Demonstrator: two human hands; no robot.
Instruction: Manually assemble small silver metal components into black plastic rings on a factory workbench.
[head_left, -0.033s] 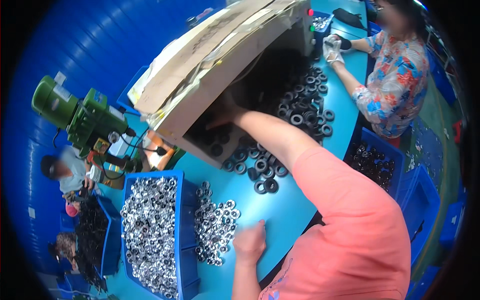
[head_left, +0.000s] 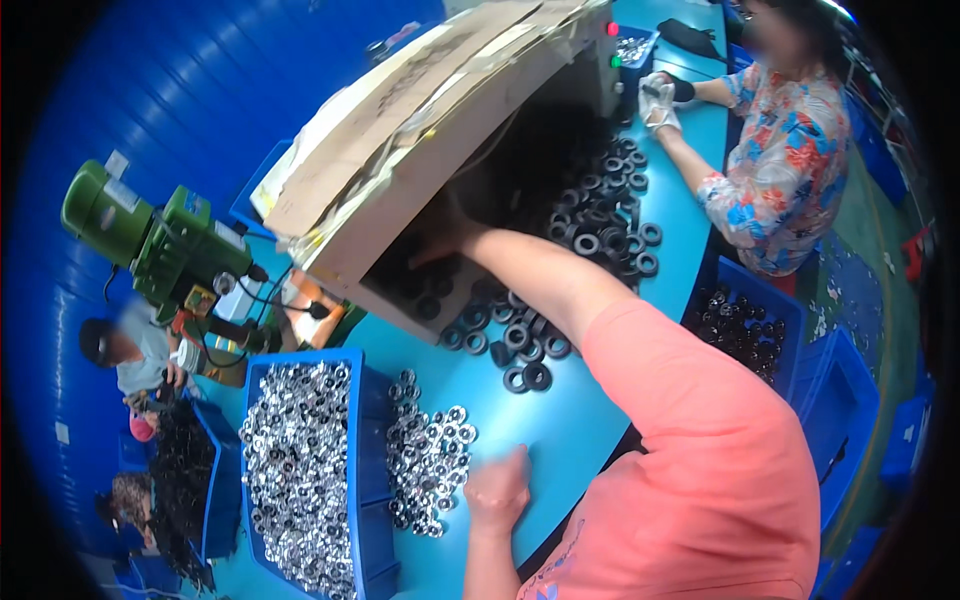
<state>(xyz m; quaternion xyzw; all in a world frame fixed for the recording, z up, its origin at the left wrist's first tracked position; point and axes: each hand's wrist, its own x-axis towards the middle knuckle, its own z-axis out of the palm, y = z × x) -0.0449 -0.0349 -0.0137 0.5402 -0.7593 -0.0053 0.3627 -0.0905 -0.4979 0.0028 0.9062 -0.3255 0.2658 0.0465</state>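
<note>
Many round, metallic-silver pieces (head_left: 430, 458) lie beside the left hand (head_left: 498, 488), fingers curled; for the shadowed right hand (head_left: 448, 238), I can't tell.

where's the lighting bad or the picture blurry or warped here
In the head view, deep shadow inside the box-like housing dims the right hand; glare whitens part of the blue tabletop; the left hand looks soft; silver parts glint; fisheye distortion curves the picture, with black corners.
</note>
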